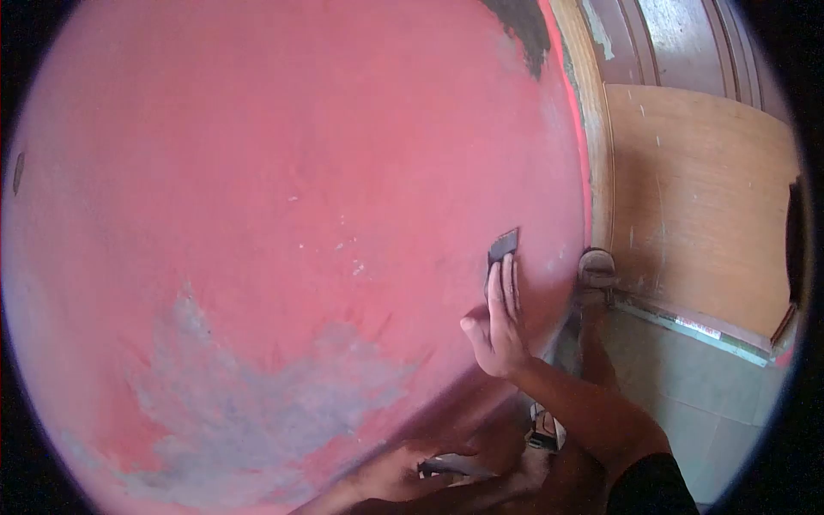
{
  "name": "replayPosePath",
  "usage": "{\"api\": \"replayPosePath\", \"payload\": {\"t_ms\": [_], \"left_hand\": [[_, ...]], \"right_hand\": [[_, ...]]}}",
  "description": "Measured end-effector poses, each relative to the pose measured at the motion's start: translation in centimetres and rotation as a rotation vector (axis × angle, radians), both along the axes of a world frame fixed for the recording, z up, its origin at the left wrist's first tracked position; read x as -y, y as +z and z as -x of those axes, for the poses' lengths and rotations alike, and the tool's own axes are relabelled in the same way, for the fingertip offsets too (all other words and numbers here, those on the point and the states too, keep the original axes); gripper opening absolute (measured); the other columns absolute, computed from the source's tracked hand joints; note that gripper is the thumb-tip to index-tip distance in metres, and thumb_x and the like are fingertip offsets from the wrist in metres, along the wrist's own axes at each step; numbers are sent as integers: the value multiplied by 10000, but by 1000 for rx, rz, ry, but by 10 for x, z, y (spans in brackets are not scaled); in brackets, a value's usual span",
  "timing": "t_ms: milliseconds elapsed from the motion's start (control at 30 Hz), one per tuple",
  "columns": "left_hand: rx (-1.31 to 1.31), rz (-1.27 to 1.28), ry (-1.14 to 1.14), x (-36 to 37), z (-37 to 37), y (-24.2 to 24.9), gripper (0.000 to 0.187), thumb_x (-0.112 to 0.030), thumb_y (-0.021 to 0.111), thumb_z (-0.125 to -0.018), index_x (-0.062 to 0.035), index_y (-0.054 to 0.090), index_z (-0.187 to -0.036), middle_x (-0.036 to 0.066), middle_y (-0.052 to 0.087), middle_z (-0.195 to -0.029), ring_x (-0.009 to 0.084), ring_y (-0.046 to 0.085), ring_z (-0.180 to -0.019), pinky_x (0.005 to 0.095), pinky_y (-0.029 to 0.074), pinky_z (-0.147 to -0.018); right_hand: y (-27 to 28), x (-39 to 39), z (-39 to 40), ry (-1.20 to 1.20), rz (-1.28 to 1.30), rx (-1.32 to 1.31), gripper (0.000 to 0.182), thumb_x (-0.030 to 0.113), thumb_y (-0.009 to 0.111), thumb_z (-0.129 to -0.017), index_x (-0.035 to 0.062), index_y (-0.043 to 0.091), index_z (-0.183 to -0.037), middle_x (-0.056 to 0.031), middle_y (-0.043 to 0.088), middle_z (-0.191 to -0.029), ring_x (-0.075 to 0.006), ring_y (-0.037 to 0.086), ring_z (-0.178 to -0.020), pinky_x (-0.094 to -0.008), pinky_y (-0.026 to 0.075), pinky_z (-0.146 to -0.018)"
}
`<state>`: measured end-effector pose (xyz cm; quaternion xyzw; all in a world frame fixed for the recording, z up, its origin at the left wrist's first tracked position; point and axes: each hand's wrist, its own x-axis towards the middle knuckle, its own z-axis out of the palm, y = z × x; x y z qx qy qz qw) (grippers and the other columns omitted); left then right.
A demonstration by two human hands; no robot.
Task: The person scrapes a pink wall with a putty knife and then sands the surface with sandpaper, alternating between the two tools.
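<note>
My right hand (500, 330) presses a small dark piece of sandpaper (504, 246) flat against the pink wall (412, 154). Its fingers lie straight over the sheet, with the thumb held off to the side. Low in the view, my left hand (421, 463) is by my legs, close to the wall's lower part. Its fingers are partly hidden and dim, so their grip is not clear. Worn grey patches (257, 403) show through the paint at the lower left, and small white specks dot the middle of the wall.
A wooden frame strip (592, 112) borders the wall on the right, beside a brown wooden panel (695, 189). Below the panel lies tiled floor (712, 386). My foot in a sandal (597, 268) is near the wall's edge. A dark bare patch (524, 30) marks the upper wall.
</note>
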<state>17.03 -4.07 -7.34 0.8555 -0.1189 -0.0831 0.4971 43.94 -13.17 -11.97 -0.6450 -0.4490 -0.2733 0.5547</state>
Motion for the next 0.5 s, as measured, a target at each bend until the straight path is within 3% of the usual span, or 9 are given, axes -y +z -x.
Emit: {"api": "replayPosePath", "payload": {"t_ms": [100, 200, 300, 367, 400, 433, 467, 500], "left_hand": [[-125, 32, 49, -2, -1, 4, 414, -95, 674, -1008, -20, 600, -1408, 130, 683, -1320, 220, 648, -1183, 357, 503, -1025], [-100, 16, 33, -2, -2, 3, 376, -103, 675, -1012, -14, 624, -1374, 110, 698, -1287, 181, 647, -1144, 349, 510, -999], [-46, 75, -21, -5, 0, -3, 344, -129, 669, -1024, -18, 641, -1348, 103, 707, -1263, 153, 638, -1126, 344, 516, -984], [-42, 98, -17, -1, 2, -1, 334, -150, 666, -1030, -28, 647, -1341, 107, 712, -1248, 146, 634, -1121, 340, 517, -985], [-186, -9, -16, 4, 1, 17, 360, -164, 634, -1049, -62, 622, -1394, 134, 665, -1349, 141, 588, -1228, 363, 453, -1081], [-158, 20, -4, 9, 7, 17, 357, -164, 634, -1049, -61, 624, -1391, 133, 666, -1347, 143, 589, -1227, 364, 454, -1080], [-121, 34, 27, 15, 14, 17, 355, -165, 635, -1048, -60, 625, -1387, 132, 667, -1345, 144, 590, -1227, 365, 455, -1079], [-94, 39, 54, 22, 18, 16, 352, -166, 635, -1048, -59, 627, -1383, 132, 668, -1342, 146, 591, -1226, 366, 457, -1077]], "right_hand": [[4, 4, 3, 72, -18, -40, 806, 219, 653, -975, -115, 248, -1587, -379, 173, -1656, -550, 115, -1555, -573, 146, -1258], [4, 11, -2, -42, 68, -10, 765, 198, 648, -973, -117, 293, -1572, -367, 219, -1650, -540, 165, -1550, -566, 164, -1255], [0, 7, -9, -47, -11, 20, 704, 177, 637, -974, -116, 354, -1548, -349, 278, -1637, -521, 237, -1537, -554, 183, -1253], [7, 8, -5, -151, -11, 78, 613, 219, 609, -1011, -80, 441, -1519, -314, 370, -1608, -462, 343, -1508, -531, 232, -1243], [14, 11, -2, -266, 24, 109, 527, 240, 584, -1041, -53, 515, -1474, -294, 452, -1559, -440, 398, -1477, -525, 258, -1232], [20, 14, -5, -334, 9, 179, 487, 322, 523, -1078, -30, 590, -1408, -237, 527, -1508, -426, 428, -1437, -571, 272, -1200], [17, 10, -10, -285, -55, 126, 481, 350, 503, -1089, -10, 600, -1393, -219, 548, -1493, -437, 452, -1413, -594, 287, -1182], [28, 22, -14, -405, 61, 279, 496, 371, 483, -1098, 1, 586, -1412, -217, 548, -1494, -444, 468, -1398, -596, 292, -1181]]}}
